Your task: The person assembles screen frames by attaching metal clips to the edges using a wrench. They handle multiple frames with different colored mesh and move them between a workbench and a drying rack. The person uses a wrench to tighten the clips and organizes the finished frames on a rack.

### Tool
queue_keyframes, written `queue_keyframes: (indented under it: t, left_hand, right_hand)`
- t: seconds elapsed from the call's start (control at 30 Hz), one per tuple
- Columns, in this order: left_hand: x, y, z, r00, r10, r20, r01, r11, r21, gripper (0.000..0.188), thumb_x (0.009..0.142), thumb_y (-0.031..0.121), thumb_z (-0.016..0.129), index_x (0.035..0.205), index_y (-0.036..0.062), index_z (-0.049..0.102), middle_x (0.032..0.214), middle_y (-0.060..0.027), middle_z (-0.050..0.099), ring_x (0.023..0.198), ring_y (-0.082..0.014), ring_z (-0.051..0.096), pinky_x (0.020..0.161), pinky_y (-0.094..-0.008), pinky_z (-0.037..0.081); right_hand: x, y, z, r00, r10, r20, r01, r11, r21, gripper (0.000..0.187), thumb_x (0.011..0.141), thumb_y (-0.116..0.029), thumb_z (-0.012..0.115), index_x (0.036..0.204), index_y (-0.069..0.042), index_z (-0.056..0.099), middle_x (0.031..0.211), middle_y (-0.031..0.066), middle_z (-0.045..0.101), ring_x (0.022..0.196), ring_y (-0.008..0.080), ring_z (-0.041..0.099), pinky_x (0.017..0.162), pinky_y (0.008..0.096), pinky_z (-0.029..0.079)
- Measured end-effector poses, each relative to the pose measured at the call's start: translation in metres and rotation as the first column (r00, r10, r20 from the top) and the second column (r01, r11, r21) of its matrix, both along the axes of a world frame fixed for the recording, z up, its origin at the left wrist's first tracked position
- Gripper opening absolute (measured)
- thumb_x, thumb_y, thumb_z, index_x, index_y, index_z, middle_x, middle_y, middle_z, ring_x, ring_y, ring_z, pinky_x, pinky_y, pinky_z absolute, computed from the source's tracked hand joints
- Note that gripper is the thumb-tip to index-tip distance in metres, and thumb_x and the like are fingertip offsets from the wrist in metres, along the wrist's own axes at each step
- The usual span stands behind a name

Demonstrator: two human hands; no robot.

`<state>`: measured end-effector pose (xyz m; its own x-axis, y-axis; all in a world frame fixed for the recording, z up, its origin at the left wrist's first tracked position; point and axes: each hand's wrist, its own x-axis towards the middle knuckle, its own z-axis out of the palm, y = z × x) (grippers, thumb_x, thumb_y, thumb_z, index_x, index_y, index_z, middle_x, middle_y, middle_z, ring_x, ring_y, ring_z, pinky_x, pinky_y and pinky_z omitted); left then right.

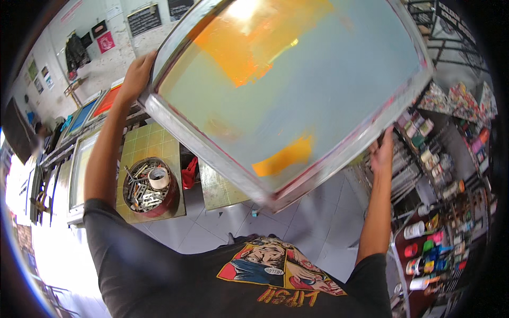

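Screen frame (212, 153) raised; fingers of left hand (139, 74), right hand (382, 153) grip opposite edges.

Both arms raised — hands clamped shut.
Left hand (139, 74) reached up high; right hand (383, 153) gripped lower, both forearms bare.

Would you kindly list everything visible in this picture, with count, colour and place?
screen-printing frame: one, metal rim, grey-blue mesh with orange patches, held up in the centre
round tub of tools: one, dark red, on the green tiled bench at lower left
tape roll: one, pale, on top of the tools
other frames: several, blue and orange mesh, leaning at left
paint pots and bottles: many, mixed colours, on shelves at right
floor tiles: grey, below the frame
left hand: one, gripping the frame's left edge
right hand: one, gripping the frame's lower right edge
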<state>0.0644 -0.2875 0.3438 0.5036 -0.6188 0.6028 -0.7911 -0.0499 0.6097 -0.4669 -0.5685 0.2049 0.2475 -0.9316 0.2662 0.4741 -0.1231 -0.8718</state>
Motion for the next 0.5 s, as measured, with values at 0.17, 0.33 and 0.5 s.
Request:
queue_keyframes:
  t: [0.17, 0.33, 0.5]
  left_hand:
    - [-0.01, -0.055, 0.091, 0.849, 0.08, 0.523, -0.175, 0.976, 0.134, 0.059, 0.094, 0.05, 0.039, 0.094, -0.0036, 0.063, 0.082, -0.0215, 0.063, 0.078, -0.0296, 0.062, 0.076, -0.0367, 0.046]
    - [-0.119, -0.069, 0.214, 0.368, 0.452, 0.813, -0.395, 0.867, -0.303, 0.035, 0.082, 0.043, 0.059, 0.084, 0.0079, 0.064, 0.074, -0.0203, 0.063, 0.069, -0.0407, 0.061, 0.063, -0.0478, 0.048]
    - [-0.25, -0.067, 0.12, 0.14, 0.811, 0.568, -0.331, 0.579, -0.745, 0.038, 0.092, 0.035, 0.043, 0.098, 0.0021, 0.062, 0.085, -0.0156, 0.061, 0.075, -0.0298, 0.056, 0.071, -0.0408, 0.045]
  right_hand:
    - [0.01, -0.009, -0.095, 0.997, -0.005, -0.078, 0.028, 0.955, 0.295, 0.027, 0.093, -0.035, 0.053, 0.104, -0.01, 0.054, 0.087, -0.001, 0.057, 0.073, 0.0077, 0.055, 0.059, 0.0232, 0.048]
    - [0.086, 0.032, -0.092, 0.898, 0.13, 0.42, -0.298, 0.883, 0.362, 0.04, 0.089, -0.041, 0.057, 0.114, -0.011, 0.051, 0.089, -0.0026, 0.059, 0.071, 0.0095, 0.057, 0.062, 0.0244, 0.046]
    - [0.105, 0.002, -0.051, 0.85, 0.111, 0.515, -0.313, 0.893, 0.324, 0.04, 0.084, -0.042, 0.065, 0.106, -0.012, 0.052, 0.076, -0.0081, 0.049, 0.052, 0.0067, 0.028, 0.052, 0.0228, 0.026]
